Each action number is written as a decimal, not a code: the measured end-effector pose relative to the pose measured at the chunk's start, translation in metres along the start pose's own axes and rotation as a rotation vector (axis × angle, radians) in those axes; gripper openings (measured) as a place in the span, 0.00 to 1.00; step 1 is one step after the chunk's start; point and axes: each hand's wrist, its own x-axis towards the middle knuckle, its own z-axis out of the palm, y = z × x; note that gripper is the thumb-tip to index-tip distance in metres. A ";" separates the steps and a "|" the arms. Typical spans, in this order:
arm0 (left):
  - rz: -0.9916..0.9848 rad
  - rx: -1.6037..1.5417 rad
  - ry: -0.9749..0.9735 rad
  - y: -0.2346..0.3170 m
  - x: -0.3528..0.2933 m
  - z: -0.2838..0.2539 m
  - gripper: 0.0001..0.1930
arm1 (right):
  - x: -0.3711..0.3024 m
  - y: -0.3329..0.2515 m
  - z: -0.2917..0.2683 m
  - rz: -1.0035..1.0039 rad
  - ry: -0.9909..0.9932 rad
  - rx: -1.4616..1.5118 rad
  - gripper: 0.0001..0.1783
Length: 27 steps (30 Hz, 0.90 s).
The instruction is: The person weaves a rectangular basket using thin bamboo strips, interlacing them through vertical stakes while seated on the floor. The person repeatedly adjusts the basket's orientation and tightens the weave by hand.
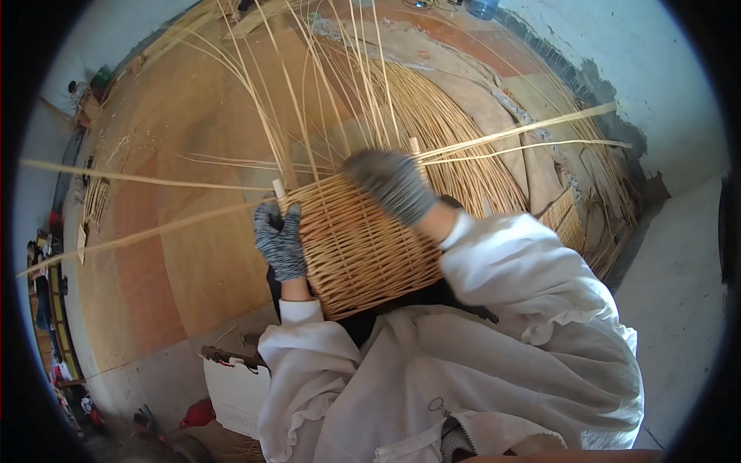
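Observation:
A woven wicker panel [363, 239] rests tilted over my lap, its weave tight and honey-coloured. My left hand [281, 241], in a grey striped knit glove, grips the panel's left edge, thumb on the front, just below a pale peg [279, 188] at the corner. Over the top edge, right of the middle, is my right hand [394, 181] in a matching glove. Motion smears its fingers, so what they hold, if anything, cannot be made out. Long loose willow rods [266, 116] fan upward from the top edge. More rods [525, 135] jut out sideways at both corners.
A big bundle of willow rods [455, 127] lies on the floor behind the panel, beside brown sacking [494, 100]. Boards [193, 255] cover the floor on the left. A white box [235, 393] stands at my lower left, near a red object [198, 413]. A wall bounds the right.

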 end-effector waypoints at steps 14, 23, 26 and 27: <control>-0.098 0.056 -0.114 0.033 0.009 0.015 0.19 | -0.013 0.033 -0.010 1.089 0.237 1.104 0.12; 0.174 1.057 -0.140 0.049 0.012 0.033 0.30 | 0.088 0.107 0.031 0.414 -0.073 -0.076 0.15; 0.162 0.990 0.037 0.056 0.002 0.040 0.29 | 0.064 0.099 0.013 0.703 0.302 0.336 0.14; 0.150 0.973 0.101 0.047 -0.003 0.035 0.27 | 0.057 0.056 0.009 0.790 0.639 0.713 0.12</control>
